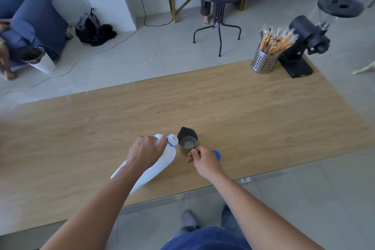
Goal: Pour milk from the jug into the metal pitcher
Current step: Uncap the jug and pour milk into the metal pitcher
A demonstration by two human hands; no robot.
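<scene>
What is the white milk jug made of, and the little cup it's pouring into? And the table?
The milk jug looks like matte white plastic: cloudy, soft-edged, with a blue ring at its neck. The pitcher looks like metal, probably steel: grey, with a thin rim and a dull shine inside. The table shows light wood grain, though it may be only a printed wood-look surface.

Bare forearms, blue shirt (205, 238), faded jeans (189, 223).
</scene>
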